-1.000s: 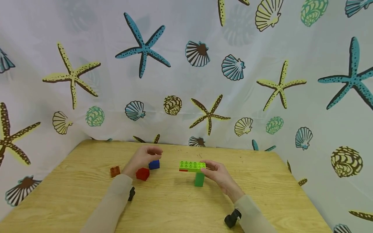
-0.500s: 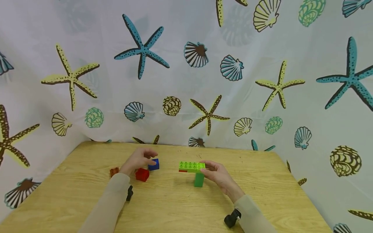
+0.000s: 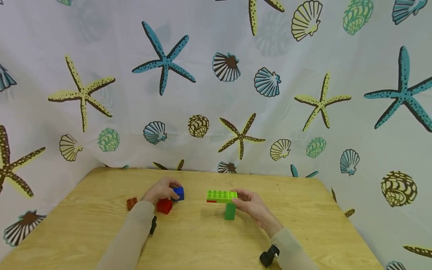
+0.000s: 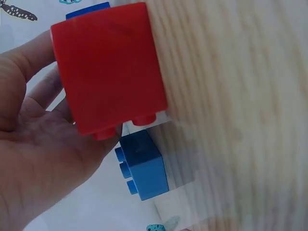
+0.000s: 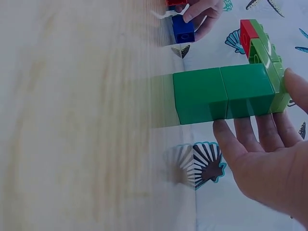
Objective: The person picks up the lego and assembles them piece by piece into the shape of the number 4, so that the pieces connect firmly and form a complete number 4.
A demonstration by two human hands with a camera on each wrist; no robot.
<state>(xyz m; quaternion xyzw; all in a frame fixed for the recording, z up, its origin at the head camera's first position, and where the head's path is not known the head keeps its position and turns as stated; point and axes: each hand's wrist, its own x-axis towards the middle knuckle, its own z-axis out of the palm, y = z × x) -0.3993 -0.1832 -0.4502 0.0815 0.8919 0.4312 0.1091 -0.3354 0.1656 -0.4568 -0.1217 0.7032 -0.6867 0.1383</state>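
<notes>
- Left of centre in the head view, I see the left hand [image 3: 162,189] pinching the blue brick [image 3: 179,193], thumb on its near side and fingers curled over the far side; how tightly, I cannot tell.
- Right of centre, the right hand [image 3: 254,208] grips the right end of the lime row [image 3: 221,196], thumb in front, fingers behind; my right wrist view shows those fingers slightly parted along the green stack [image 5: 216,94].
- Near mid-frame, that stack stands upright on the table [image 3: 199,240], the row on top jutting leftward with a red piece [image 3: 211,201] under its left end.
- Across the upper left of my left wrist view, a red brick [image 4: 108,67] blocks most of the blue one and the fingertips.
- Below it there, a lighter blue brick [image 4: 148,171] points its studs leftward.
- At left in the head view, an orange brick [image 3: 131,203] lies beside the left sleeve [image 3: 126,236].
- Along the back hangs a shell-print curtain [image 3: 202,93].
</notes>
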